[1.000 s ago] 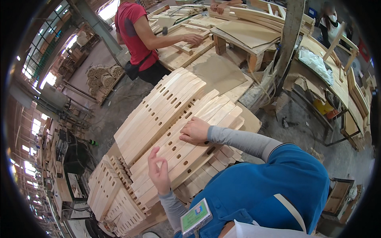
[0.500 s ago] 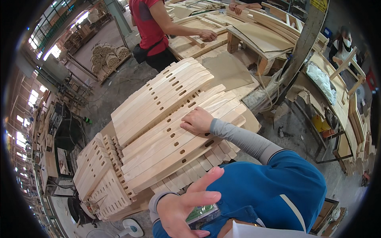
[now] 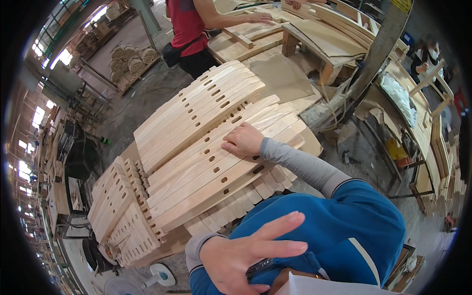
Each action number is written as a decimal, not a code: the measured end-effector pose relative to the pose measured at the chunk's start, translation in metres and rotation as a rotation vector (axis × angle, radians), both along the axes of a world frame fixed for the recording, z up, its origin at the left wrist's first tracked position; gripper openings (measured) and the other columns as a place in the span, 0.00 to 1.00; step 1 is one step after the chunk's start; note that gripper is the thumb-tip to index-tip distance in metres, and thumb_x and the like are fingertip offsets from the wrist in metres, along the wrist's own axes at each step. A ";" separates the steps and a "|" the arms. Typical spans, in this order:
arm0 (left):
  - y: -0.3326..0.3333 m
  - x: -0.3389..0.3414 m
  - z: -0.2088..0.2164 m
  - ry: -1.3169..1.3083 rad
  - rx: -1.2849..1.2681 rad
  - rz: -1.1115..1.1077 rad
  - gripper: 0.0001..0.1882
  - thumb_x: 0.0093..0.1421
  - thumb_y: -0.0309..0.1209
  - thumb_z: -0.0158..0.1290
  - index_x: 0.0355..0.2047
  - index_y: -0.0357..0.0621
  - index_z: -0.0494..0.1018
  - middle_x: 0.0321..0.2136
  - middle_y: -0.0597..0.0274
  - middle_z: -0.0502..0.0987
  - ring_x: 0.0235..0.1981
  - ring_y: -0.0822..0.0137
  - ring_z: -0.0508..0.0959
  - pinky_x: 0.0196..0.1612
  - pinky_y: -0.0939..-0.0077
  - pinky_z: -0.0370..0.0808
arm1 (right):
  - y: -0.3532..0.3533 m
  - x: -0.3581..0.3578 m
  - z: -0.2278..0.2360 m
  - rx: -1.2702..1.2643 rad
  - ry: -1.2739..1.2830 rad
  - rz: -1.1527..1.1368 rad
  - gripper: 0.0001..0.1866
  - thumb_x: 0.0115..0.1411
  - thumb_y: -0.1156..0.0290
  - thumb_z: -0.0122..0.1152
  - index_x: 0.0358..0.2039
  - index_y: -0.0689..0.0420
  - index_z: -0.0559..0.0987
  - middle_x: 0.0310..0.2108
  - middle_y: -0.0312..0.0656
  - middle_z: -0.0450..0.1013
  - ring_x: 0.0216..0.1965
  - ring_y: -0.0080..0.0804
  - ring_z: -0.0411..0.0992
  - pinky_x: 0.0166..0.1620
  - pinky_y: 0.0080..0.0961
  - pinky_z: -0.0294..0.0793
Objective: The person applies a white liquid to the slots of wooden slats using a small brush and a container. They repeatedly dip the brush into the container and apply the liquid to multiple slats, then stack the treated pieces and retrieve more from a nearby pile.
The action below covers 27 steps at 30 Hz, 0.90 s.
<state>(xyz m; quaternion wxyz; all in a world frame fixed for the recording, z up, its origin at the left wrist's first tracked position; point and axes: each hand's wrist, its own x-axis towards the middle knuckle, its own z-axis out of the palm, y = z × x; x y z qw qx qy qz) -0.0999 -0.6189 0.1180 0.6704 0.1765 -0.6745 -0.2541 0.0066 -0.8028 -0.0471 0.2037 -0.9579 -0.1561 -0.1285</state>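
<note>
My right hand (image 3: 244,140) rests on the nearer stack of pale wooden slats (image 3: 189,184). Its fingers are bent down onto one slat, with the fingertips partly hidden. The slats have oval slots and lie side by side in long rows. My left hand (image 3: 233,260) is held up in front of my chest, off the wood, two fingers stretched out and apart. Behind its thumb shows part of a small dark object (image 3: 259,268) on my blue shirt; I see nothing held there. A farther row of slotted slats (image 3: 206,98) lies beyond my right hand.
Another slat stack (image 3: 115,201) stands at the left, near a white fan (image 3: 162,274). A person in a red shirt (image 3: 187,27) works at a wooden table (image 3: 231,54) ahead. A grey post (image 3: 376,59) rises at the right, before a bench (image 3: 418,115).
My left hand has shifted right across my chest, its fingers now pointing more to the right. My right hand stays on the slats. The red-shirted person's hand has moved off the wooden piece.
</note>
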 end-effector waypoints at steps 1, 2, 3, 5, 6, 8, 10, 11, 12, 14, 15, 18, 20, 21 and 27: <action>0.000 -0.002 -0.011 0.010 -0.063 0.023 0.26 0.48 0.40 0.58 0.50 0.63 0.66 0.57 0.30 0.45 0.56 0.22 0.36 0.52 0.30 0.33 | 0.001 0.000 0.000 -0.002 0.008 -0.001 0.20 0.57 0.54 0.44 0.22 0.54 0.76 0.24 0.43 0.73 0.30 0.39 0.71 0.39 0.33 0.64; 0.000 -0.002 -0.011 0.012 -0.058 0.038 0.27 0.48 0.40 0.58 0.50 0.63 0.66 0.57 0.31 0.45 0.56 0.22 0.35 0.52 0.31 0.32 | 0.001 0.001 0.000 -0.009 0.007 0.006 0.20 0.57 0.54 0.44 0.22 0.54 0.76 0.23 0.43 0.73 0.30 0.39 0.71 0.39 0.33 0.64; 0.000 -0.002 -0.011 0.014 -0.057 0.053 0.27 0.48 0.41 0.58 0.51 0.63 0.66 0.57 0.31 0.45 0.56 0.22 0.35 0.52 0.31 0.32 | 0.001 0.001 -0.001 -0.017 0.007 0.014 0.20 0.57 0.54 0.43 0.22 0.54 0.76 0.23 0.43 0.73 0.30 0.39 0.71 0.39 0.33 0.64; 0.006 -0.004 -0.006 0.067 0.085 0.057 0.28 0.49 0.42 0.56 0.52 0.60 0.64 0.57 0.33 0.44 0.57 0.26 0.35 0.53 0.31 0.30 | 0.000 0.001 -0.004 -0.017 -0.003 0.016 0.20 0.57 0.54 0.43 0.22 0.54 0.76 0.23 0.43 0.73 0.29 0.39 0.71 0.39 0.33 0.64; 0.008 -0.006 -0.004 0.126 0.158 0.042 0.29 0.50 0.43 0.55 0.53 0.56 0.62 0.58 0.34 0.44 0.58 0.29 0.35 0.53 0.32 0.29 | -0.001 0.001 -0.005 -0.009 -0.014 0.009 0.20 0.57 0.54 0.43 0.22 0.54 0.76 0.23 0.43 0.73 0.29 0.39 0.71 0.39 0.33 0.64; 0.013 -0.016 -0.008 0.367 0.315 -0.032 0.37 0.53 0.49 0.50 0.56 0.37 0.55 0.60 0.41 0.42 0.62 0.44 0.35 0.55 0.36 0.28 | -0.002 0.000 -0.005 0.001 -0.016 -0.001 0.20 0.57 0.54 0.43 0.22 0.54 0.76 0.23 0.43 0.73 0.29 0.39 0.71 0.39 0.32 0.63; 0.015 -0.009 -0.020 0.260 0.254 -0.087 0.38 0.53 0.51 0.50 0.56 0.39 0.55 0.60 0.37 0.41 0.62 0.43 0.35 0.56 0.38 0.27 | -0.002 -0.002 -0.003 0.007 -0.002 -0.011 0.20 0.57 0.53 0.43 0.22 0.54 0.76 0.23 0.43 0.73 0.29 0.39 0.71 0.39 0.32 0.63; 0.015 -0.005 -0.021 0.224 0.261 -0.097 0.38 0.53 0.51 0.50 0.56 0.40 0.55 0.59 0.36 0.41 0.62 0.42 0.35 0.56 0.39 0.28 | -0.004 -0.003 -0.002 -0.003 0.004 -0.008 0.20 0.57 0.53 0.43 0.22 0.54 0.76 0.23 0.43 0.73 0.29 0.39 0.71 0.39 0.32 0.63; 0.014 -0.001 -0.022 0.189 0.262 -0.100 0.38 0.52 0.50 0.51 0.56 0.40 0.55 0.59 0.35 0.41 0.62 0.41 0.36 0.57 0.39 0.28 | -0.002 -0.002 -0.001 -0.013 0.009 -0.006 0.20 0.57 0.53 0.43 0.21 0.54 0.76 0.23 0.43 0.73 0.29 0.39 0.71 0.39 0.32 0.63; 0.017 0.000 -0.017 0.149 0.343 -0.048 0.37 0.52 0.47 0.53 0.57 0.43 0.55 0.59 0.36 0.44 0.61 0.40 0.38 0.57 0.40 0.31 | 0.002 0.000 -0.001 -0.014 -0.001 0.015 0.21 0.57 0.53 0.43 0.21 0.55 0.76 0.22 0.43 0.73 0.29 0.40 0.71 0.38 0.32 0.63; 0.014 0.003 -0.016 0.039 0.313 0.053 0.37 0.50 0.45 0.55 0.57 0.44 0.55 0.59 0.37 0.43 0.61 0.40 0.38 0.57 0.40 0.33 | 0.002 0.000 -0.003 -0.010 0.006 0.005 0.21 0.57 0.53 0.43 0.21 0.55 0.76 0.21 0.43 0.73 0.29 0.40 0.71 0.38 0.33 0.63; 0.015 0.011 -0.024 -0.212 0.371 0.441 0.29 0.46 0.39 0.58 0.49 0.49 0.65 0.60 0.42 0.44 0.60 0.38 0.42 0.58 0.42 0.39 | -0.001 -0.002 -0.003 0.006 -0.003 0.007 0.21 0.56 0.53 0.43 0.21 0.55 0.76 0.21 0.43 0.73 0.29 0.40 0.71 0.38 0.34 0.63; 0.007 0.026 -0.040 -0.323 0.487 0.736 0.31 0.44 0.39 0.59 0.50 0.50 0.65 0.60 0.43 0.45 0.60 0.37 0.43 0.58 0.43 0.41 | -0.014 -0.003 -0.006 0.010 -0.019 -0.035 0.21 0.56 0.53 0.43 0.21 0.55 0.76 0.21 0.43 0.73 0.29 0.40 0.71 0.38 0.34 0.64; 0.007 0.031 -0.047 -0.355 0.569 0.949 0.37 0.43 0.42 0.59 0.54 0.49 0.61 0.59 0.42 0.44 0.60 0.37 0.43 0.58 0.43 0.41 | -0.012 -0.003 -0.006 0.020 -0.025 -0.022 0.21 0.56 0.53 0.44 0.21 0.55 0.76 0.21 0.43 0.73 0.29 0.40 0.71 0.38 0.34 0.64; 0.045 0.063 -0.131 -0.956 1.342 1.444 0.50 0.40 0.49 0.59 0.59 0.43 0.48 0.59 0.43 0.46 0.61 0.44 0.42 0.59 0.46 0.37 | 0.007 0.011 -0.008 0.044 0.052 0.062 0.17 0.53 0.57 0.50 0.17 0.57 0.75 0.17 0.48 0.70 0.23 0.46 0.69 0.31 0.40 0.68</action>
